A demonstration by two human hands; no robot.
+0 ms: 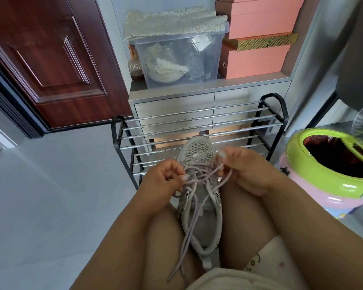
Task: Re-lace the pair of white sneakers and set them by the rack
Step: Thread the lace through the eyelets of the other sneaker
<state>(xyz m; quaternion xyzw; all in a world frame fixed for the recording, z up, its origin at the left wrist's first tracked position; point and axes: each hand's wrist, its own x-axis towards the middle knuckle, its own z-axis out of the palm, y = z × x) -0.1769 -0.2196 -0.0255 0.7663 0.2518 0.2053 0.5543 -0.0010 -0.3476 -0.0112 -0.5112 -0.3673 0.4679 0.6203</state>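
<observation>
One pale grey-white mesh sneaker with a glittered trim (199, 206) lies between the person's bare thighs, toe pointing far toward the rack, heel near the body. Its tongue label faces up. Only this one shoe of the pair is in view.

The pale lilac round shoelace (194, 218) is partly threaded: several crossings run over the upper eyelets, and two loose ends trail near, down past the heel over the left thigh.

The left hand (166, 176) is clenched on a strand of the shoelace at the left side of the eyelets, pinching it between thumb and fingers. The right hand (242, 170) pinches another strand at the right side, near the tongue, fingers curled around it.

The black-framed shoe rack with chrome bars (197, 130) stands just far of the sneaker's toe, on the grey tiled floor (50, 185).

Behind the rack is a grey drawer cabinet (172, 101). On it sit a clear plastic storage box (176, 57) holding dishes, a folded cream cloth on its lid, and stacked salmon-pink boxes (258, 34) to the right.

At the right stands a green-and-pink round bin with a dark liner (327, 170). At the far left is a dark red wooden door (50, 59).
</observation>
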